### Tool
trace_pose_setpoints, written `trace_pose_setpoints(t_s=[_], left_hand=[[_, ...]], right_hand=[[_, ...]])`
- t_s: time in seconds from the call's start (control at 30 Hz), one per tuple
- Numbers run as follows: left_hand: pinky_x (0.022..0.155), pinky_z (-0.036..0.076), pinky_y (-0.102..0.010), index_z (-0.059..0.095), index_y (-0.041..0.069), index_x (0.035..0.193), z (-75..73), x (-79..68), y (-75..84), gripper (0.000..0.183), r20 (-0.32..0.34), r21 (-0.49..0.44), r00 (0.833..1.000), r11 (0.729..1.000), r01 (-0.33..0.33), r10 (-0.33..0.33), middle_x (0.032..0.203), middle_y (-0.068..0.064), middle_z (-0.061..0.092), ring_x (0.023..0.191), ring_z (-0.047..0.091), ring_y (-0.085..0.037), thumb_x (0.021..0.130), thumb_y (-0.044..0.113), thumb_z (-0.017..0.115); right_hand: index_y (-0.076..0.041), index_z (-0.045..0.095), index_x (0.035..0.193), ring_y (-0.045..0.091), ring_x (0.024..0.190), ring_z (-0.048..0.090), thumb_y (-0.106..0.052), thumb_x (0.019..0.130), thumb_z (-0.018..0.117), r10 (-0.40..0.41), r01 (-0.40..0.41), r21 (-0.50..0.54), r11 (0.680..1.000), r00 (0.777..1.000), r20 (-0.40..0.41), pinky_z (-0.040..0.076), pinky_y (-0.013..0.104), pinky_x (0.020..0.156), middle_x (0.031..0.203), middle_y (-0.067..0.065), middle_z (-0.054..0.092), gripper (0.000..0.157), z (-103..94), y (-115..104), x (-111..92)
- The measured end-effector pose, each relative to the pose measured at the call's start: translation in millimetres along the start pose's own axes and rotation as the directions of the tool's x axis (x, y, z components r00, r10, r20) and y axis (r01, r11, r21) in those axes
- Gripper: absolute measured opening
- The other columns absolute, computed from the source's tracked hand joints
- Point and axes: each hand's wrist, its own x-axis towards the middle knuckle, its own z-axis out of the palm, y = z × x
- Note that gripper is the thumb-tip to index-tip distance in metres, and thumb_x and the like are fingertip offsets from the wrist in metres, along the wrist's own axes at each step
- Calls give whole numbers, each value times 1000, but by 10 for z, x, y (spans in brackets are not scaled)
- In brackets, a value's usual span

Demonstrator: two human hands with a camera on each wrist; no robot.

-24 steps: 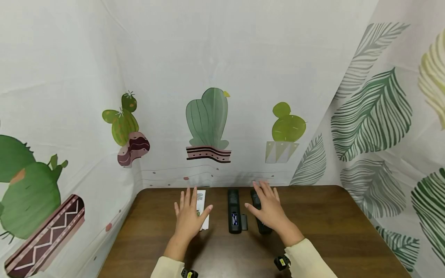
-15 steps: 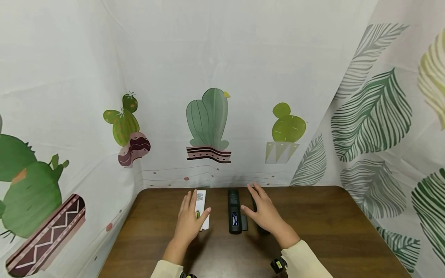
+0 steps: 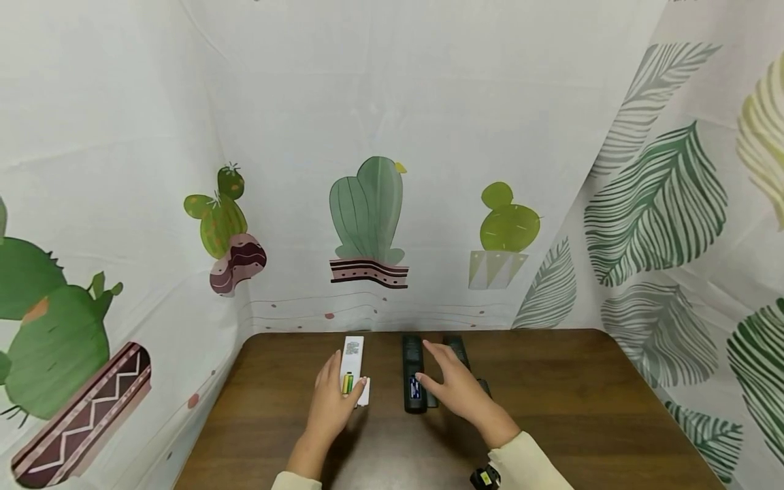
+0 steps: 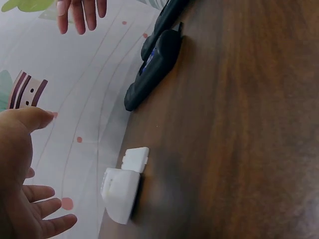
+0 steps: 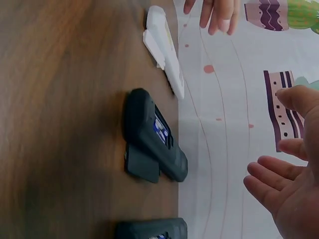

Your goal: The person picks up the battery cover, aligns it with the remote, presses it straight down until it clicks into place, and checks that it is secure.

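Observation:
My left hand (image 3: pixel 327 398) hovers over the left side of a white remote control (image 3: pixel 353 348), its thumb and fingers apart. Green and yellow batteries (image 3: pixel 348 382) show in that remote's compartment, and a loose white battery cover (image 4: pixel 135 159) lies beside it. My right hand (image 3: pixel 459 389) is held above the table, fingers spread, with its thumb overlapping the middle black remote control (image 3: pixel 412 354) in the head view. Blue batteries (image 5: pixel 160 130) sit in this remote's compartment. A black battery cover (image 5: pixel 142 163) lies against its side. Both hands hold nothing.
A second black remote control (image 3: pixel 455 346) lies to the right, partly hidden under my right hand. All of these lie on a brown wooden table (image 3: pixel 563 401). Behind it hangs a white cloth (image 3: pixel 429 102) printed with cacti and leaves.
My right hand has moved left and lower, from over the right black remote toward the middle one. The left hand has come slightly lower, with its fingers drawn in a little.

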Motion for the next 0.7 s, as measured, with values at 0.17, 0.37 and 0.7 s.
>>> trace_pose_setpoints(t_s=[0.17, 0.37, 0.7], left_hand=[[110, 41, -59, 38, -1, 153, 21, -41, -46, 81, -14, -17, 1000, 1000, 1, -2, 150, -27, 46, 137, 45, -46, 87, 26, 76], [105, 45, -59, 39, 1, 152, 44, -65, -89, 80, -17, -29, 1000, 999, 15, -16, 146, -27, 50, 131, 50, -45, 86, 25, 77], [105, 45, -57, 47, -5, 145, 75, -140, -166, 72, -13, -12, 999, 999, 52, -52, 143, -26, 53, 129, 51, -44, 86, 22, 76]], right_hand=[[-16, 37, 157, 35, 137, 51, -42, 98, 64, -21, 21, -6, 1000, 1000, 20, 45, 57, 109, 156, 12, 42, 70, 73, -15, -4], [-15, 41, 155, 35, 137, 51, -40, 99, 63, -38, 37, 17, 999, 999, 26, 45, 56, 108, 153, 12, 45, 65, 128, -29, 5], [-14, 42, 153, 35, 136, 52, -36, 100, 63, -71, 69, 23, 997, 995, 69, 46, 56, 107, 153, 13, 46, 61, 253, -50, 15]])
